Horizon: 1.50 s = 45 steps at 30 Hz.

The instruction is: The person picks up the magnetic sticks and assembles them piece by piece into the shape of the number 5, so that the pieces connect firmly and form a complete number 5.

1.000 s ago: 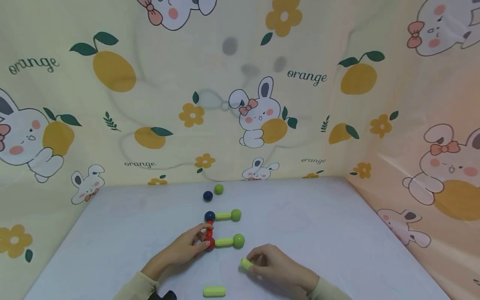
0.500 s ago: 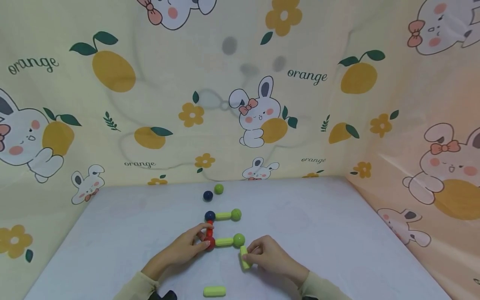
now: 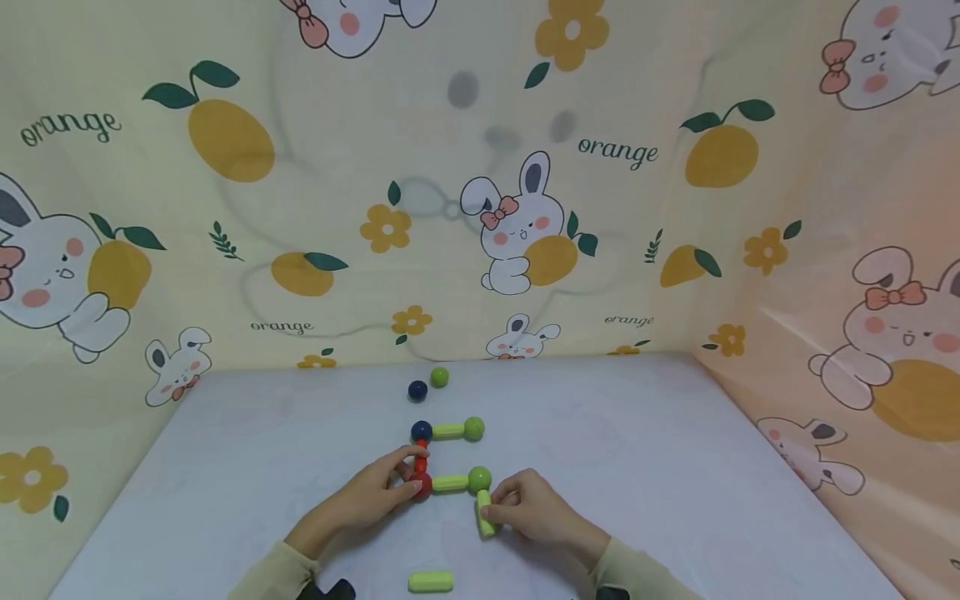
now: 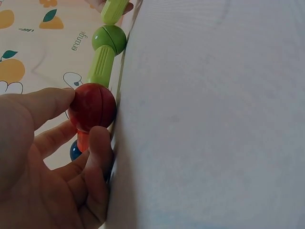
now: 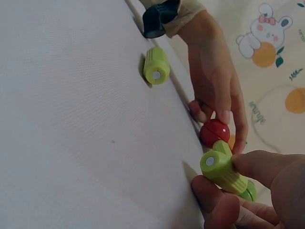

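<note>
light-green rod pinched at the green ball

a ribbed, light-green, plastic-looking rod [image 3: 483,508] is pinched between the thumb and fingers of the right hand [image 3: 538,510]. its far end is set against a glossy green ball [image 3: 480,478], apparently touching; whether it is firmly joined cannot be told. the key relation is judged to be this: the ball lies just beyond the fingertips, on the side away from the person, and the rod's long axis is pointed at it, roughly crosswise to a second light-green rod [image 3: 451,482]. the right hand is the nearer to that ball.

by the second rod, the green ball is linked to a glossy red ball [image 4: 92,107], which is gripped by the left hand [image 3: 378,492]. farther out, a red rod [image 3: 422,462], a dark-blue ball [image 3: 422,431], a third light-green rod [image 3: 448,431] and another green ball [image 3: 474,428] are joined in line with bends. a loose light-green rod [image 3: 431,582] is laid sideways nearest the person.
</note>
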### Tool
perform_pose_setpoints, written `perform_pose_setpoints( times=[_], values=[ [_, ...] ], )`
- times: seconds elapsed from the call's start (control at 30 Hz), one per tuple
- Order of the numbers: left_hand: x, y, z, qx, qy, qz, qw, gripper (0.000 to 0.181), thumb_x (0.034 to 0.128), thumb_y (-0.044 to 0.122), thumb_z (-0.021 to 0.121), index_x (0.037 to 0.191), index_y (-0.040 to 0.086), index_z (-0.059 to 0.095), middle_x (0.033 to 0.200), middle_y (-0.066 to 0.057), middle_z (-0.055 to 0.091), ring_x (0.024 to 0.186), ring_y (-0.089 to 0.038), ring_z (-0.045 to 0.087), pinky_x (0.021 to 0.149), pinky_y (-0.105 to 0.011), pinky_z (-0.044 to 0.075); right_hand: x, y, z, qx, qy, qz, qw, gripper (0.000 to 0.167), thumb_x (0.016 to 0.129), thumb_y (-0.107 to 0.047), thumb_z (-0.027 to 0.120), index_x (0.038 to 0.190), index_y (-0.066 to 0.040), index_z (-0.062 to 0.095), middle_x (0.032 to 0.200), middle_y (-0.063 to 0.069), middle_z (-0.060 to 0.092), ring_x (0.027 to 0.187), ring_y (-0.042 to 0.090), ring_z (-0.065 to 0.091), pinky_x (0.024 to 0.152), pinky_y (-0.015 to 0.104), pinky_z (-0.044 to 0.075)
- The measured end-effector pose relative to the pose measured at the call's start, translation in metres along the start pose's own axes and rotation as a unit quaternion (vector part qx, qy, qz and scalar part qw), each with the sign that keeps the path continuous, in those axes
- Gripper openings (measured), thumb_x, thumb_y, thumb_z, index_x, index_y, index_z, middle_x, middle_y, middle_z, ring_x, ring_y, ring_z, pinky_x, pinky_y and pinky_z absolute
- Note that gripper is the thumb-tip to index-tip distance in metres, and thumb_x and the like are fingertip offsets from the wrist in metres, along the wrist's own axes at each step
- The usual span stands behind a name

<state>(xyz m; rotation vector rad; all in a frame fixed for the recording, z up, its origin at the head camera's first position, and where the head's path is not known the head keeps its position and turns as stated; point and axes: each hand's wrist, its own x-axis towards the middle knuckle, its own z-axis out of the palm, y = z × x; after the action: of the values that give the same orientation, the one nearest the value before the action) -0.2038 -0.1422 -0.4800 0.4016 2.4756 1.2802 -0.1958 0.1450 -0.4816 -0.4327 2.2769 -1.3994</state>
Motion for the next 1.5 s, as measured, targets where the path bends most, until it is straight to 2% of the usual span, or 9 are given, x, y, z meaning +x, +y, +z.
perform_pose_setpoints(
  times=[0.23,0.37,0.53,0.8,0.97,1.1,1.2,1.3,1.5],
  values=[
    [0.0,0.0,0.0,0.0,0.001,0.004,1.0,0.043,0.1007,0.026,0.062,0.142,0.018,0.051,0.106,-0.006,0.059,0.076,-0.019,0.049,0.063,-0.028,0.04,0.003,0.0,-0.002,0.001,-0.006,0.003,1.0,0.02,0.09,-0.023,0.075,0.087,-0.003,0.073,0.055,-0.007,0.059,0.04,0.002,0.04,0.044,0.019,0.035],
    [0.0,0.0,-0.001,0.0,0.001,0.005,1.0,0.043,0.1007,0.026,0.062,0.142,0.018,0.051,0.106,-0.006,0.059,0.076,-0.018,0.049,0.062,-0.028,0.04,0.004,0.0,-0.002,-0.002,-0.006,0.002,1.0,0.02,0.09,-0.023,0.074,0.087,-0.003,0.073,0.056,-0.006,0.061,0.04,0.002,0.043,0.044,0.019,0.037],
    [0.0,0.001,-0.001,0.005,0.003,0.008,1.0,0.043,0.1009,0.025,0.062,0.142,0.019,0.051,0.105,-0.006,0.059,0.075,-0.018,0.049,0.062,-0.027,0.039,0.005,0.0,-0.003,-0.001,-0.007,-0.007,1.0,0.021,0.09,-0.022,0.074,0.089,-0.001,0.073,0.061,0.001,0.068,0.04,0.003,0.046,0.045,0.019,0.038],
    [0.001,0.001,-0.001,0.004,0.003,0.004,1.0,0.043,0.1006,0.025,0.062,0.142,0.019,0.051,0.106,-0.006,0.059,0.077,-0.019,0.049,0.063,-0.029,0.04,0.006,0.0,-0.004,-0.011,-0.008,-0.008,0.9999,0.022,0.092,-0.024,0.073,0.09,-0.002,0.074,0.061,-0.002,0.067,0.041,0.004,0.047,0.045,0.019,0.038],
    [0.002,0.0,-0.001,0.002,0.002,0.0,1.0,0.043,0.1002,0.026,0.063,0.142,0.02,0.052,0.107,-0.006,0.06,0.077,-0.019,0.049,0.064,-0.029,0.04,0.004,0.002,-0.008,-0.006,-0.012,-0.005,0.9999,0.024,0.095,-0.025,0.069,0.096,-0.003,0.075,0.069,0.005,0.072,0.045,0.006,0.05,0.047,0.022,0.042],
    [0.003,-0.001,0.0,0.001,0.001,-0.002,1.0,0.044,0.1002,0.027,0.063,0.142,0.021,0.052,0.107,-0.006,0.06,0.077,-0.018,0.049,0.064,-0.029,0.04,0.005,0.001,-0.013,-0.004,0.0,-0.008,1.0,0.022,0.096,-0.022,0.066,0.1,-0.002,0.074,0.074,0.008,0.074,0.049,0.007,0.051,0.049,0.022,0.043],
    [0.004,-0.001,-0.001,0.003,0.001,0.0,1.0,0.043,0.1004,0.027,0.062,0.142,0.02,0.052,0.107,-0.005,0.059,0.076,-0.018,0.049,0.064,-0.029,0.04,0.009,-0.002,-0.017,-0.007,0.027,-0.027,0.9992,0.02,0.097,-0.019,0.065,0.103,-0.002,0.073,0.082,0.009,0.074,0.054,0.008,0.052,0.05,0.022,0.044],
    [0.003,-0.002,-0.001,0.006,0.002,0.003,1.0,0.043,0.1009,0.026,0.062,0.142,0.02,0.051,0.106,-0.005,0.059,0.075,-0.017,0.049,0.063,-0.028,0.04,0.015,-0.007,-0.02,-0.006,0.051,-0.057,0.9971,0.021,0.097,-0.018,0.066,0.106,0.0,0.072,0.097,0.013,0.073,0.058,0.01,0.055,0.052,0.023,0.048],
    [0.002,-0.002,-0.001,-0.002,-0.003,0.004,1.0,0.044,0.1009,0.027,0.061,0.143,0.02,0.051,0.107,-0.005,0.059,0.072,-0.017,0.05,0.062,-0.028,0.041,0.028,-0.011,-0.023,-0.001,0.053,-0.086,0.9949,0.027,0.097,-0.016,0.067,0.113,0.005,0.069,0.119,0.024,0.067,0.065,0.017,0.063,0.057,0.026,0.052]
  ],
)
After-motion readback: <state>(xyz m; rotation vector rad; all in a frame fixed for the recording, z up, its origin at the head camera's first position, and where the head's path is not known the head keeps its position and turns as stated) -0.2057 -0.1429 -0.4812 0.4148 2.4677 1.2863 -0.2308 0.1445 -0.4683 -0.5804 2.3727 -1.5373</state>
